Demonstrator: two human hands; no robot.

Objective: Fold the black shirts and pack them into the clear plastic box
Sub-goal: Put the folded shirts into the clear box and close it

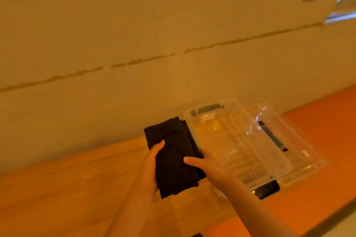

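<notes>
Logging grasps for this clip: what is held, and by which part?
A folded black shirt, gripped by left hand on its left edge and right hand on its right edge.

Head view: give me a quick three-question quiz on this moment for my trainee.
1. True or false: the folded black shirt already lies inside the clear plastic box.
2. Which hands hold the shirt? A) left hand only B) right hand only C) both
3. Fill in: the clear plastic lid lies on the box's ____ side.

Key: 1 false, it is held just left of the box; 2 C; 3 right.
</notes>
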